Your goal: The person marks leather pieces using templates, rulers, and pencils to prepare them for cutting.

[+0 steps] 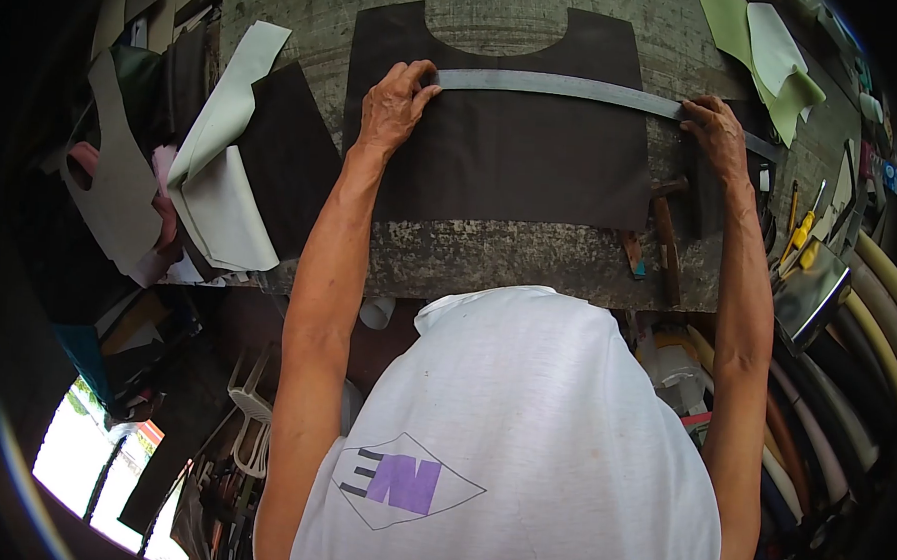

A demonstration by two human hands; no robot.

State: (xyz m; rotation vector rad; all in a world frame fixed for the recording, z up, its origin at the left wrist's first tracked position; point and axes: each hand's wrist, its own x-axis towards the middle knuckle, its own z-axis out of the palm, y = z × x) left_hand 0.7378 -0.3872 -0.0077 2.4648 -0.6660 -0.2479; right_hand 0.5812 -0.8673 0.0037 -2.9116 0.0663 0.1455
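Note:
A long metal ruler (547, 83) lies across a dark brown sheet of material (504, 162) that has a rounded cutout in its far edge. My left hand (398, 106) pinches the ruler's left end, thumb and fingers closed on it, near the sheet's left side. Beyond the sheet's right edge, my right hand (713, 133) grips the ruler toward its other end, which runs on past the fingers. The ruler looks slightly slanted, lower at the right. The sheet is spread flat on the worn worktable (450, 255).
A hammer (665, 234) lies by the sheet's right edge. Pale folded pieces (223, 170) and dark scraps cover the left. Green and white pieces (769, 54) sit at the far right, with yellow-handled tools (801, 235) nearer. Rolls of material (867, 328) stand beside the table.

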